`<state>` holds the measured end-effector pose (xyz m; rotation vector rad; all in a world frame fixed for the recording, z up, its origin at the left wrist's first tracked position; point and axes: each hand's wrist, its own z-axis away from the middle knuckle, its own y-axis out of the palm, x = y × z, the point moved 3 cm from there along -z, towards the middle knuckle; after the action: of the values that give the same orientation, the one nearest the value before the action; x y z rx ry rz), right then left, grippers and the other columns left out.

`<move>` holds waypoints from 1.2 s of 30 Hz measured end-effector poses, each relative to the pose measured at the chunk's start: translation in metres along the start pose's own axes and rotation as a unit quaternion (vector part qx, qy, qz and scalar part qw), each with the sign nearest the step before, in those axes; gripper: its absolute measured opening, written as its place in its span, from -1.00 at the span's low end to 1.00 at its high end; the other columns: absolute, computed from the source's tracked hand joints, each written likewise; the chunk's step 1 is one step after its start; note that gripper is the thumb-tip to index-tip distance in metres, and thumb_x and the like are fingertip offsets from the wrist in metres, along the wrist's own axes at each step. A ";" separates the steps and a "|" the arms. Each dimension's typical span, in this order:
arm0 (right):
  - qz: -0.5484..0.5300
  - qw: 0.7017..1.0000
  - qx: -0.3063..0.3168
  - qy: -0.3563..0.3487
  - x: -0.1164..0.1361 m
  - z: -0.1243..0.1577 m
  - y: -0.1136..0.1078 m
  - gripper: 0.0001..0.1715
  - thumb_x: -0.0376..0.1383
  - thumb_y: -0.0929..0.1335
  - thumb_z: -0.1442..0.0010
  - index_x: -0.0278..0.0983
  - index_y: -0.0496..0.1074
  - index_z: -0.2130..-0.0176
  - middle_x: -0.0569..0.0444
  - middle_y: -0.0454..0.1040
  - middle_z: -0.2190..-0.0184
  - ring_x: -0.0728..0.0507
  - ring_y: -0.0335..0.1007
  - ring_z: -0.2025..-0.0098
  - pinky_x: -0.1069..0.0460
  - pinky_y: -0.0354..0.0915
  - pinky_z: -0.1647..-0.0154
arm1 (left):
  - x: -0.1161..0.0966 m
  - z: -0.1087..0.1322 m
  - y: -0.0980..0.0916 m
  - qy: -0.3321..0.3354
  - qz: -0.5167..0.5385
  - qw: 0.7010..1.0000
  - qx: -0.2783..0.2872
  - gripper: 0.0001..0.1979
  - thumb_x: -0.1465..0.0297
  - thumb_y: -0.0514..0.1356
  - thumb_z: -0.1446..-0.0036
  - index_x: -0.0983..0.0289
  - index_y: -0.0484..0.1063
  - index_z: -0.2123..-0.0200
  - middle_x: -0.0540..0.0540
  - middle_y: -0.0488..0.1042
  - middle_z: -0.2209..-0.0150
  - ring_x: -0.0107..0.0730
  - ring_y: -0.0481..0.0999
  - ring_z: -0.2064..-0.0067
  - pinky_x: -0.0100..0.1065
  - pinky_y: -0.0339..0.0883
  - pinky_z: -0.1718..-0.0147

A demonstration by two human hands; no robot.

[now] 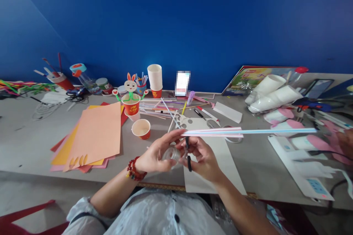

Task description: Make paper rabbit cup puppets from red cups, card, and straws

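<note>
My left hand (157,153) is closed around the ends of several thin striped straws (215,132), pink-and-white ones and a longer blue one, which stick out to the right. A roll of clear tape (171,153) is in the same hand, low in the palm. In my right hand (206,159) is a pair of scissors with black handles (189,163), close beneath the straws. The blades are mostly hidden by my fingers. Below both hands lies a white sheet of paper (215,165) on the grey table.
Coloured paper sheets (99,128) lie left, near a paper cup (141,130) and a rabbit-faced cup figure (130,97). Loose straws (157,107) and pens spread behind. To the right are a power strip (300,169) and bagged white cups (273,95). A blue wall closes the back.
</note>
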<state>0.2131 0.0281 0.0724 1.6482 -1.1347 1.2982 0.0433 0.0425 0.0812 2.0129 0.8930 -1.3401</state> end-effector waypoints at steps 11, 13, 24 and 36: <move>-0.021 1.000 -0.018 0.015 -0.009 0.001 -0.003 -0.75 -0.37 0.45 -0.10 -0.17 0.39 0.21 0.11 0.51 0.25 -0.05 0.51 0.28 0.09 0.43 0.24 | 0.004 0.001 0.002 -0.020 0.022 1.000 0.007 -0.20 0.41 0.32 -0.02 0.13 0.15 -0.33 0.24 0.18 -0.35 0.07 0.20 -0.33 0.01 0.11 -0.29; -0.004 1.000 -0.026 0.014 -0.009 0.003 -0.003 -0.73 -0.37 0.45 -0.10 -0.17 0.39 0.17 0.10 0.50 0.24 -0.06 0.51 0.27 0.07 0.43 0.21 | 0.005 0.001 0.002 -0.017 0.031 0.999 0.005 -0.22 0.40 0.32 -0.04 0.13 0.16 -0.33 0.23 0.18 -0.35 0.08 0.19 -0.34 0.01 0.10 -0.29; 0.061 0.995 -0.079 0.000 -0.008 0.010 0.005 -0.75 -0.23 0.44 -0.13 -0.17 0.42 0.16 0.04 0.56 0.24 -0.09 0.50 0.38 0.02 0.48 0.33 | 0.009 0.004 0.003 -0.017 0.001 1.000 0.007 -0.25 0.44 0.27 -0.09 0.11 0.13 -0.34 0.22 0.16 -0.36 0.00 0.24 -0.30 -0.05 0.19 -0.24; 0.616 0.765 -0.127 0.138 -0.035 0.066 -0.105 -0.76 -0.14 0.42 -0.11 -0.18 0.44 0.21 0.05 0.62 0.42 -0.17 0.50 0.51 0.05 0.20 0.55 | 0.019 0.003 -0.025 -0.006 -0.155 0.982 -0.108 -0.33 0.43 0.19 -0.18 0.12 0.10 -0.34 0.27 0.15 -0.34 -0.22 0.41 0.02 -0.24 0.38 0.10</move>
<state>0.3297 0.0094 0.0214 0.3016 -2.1917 1.8978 0.0273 0.0598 0.0603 1.7492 1.3295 -1.3459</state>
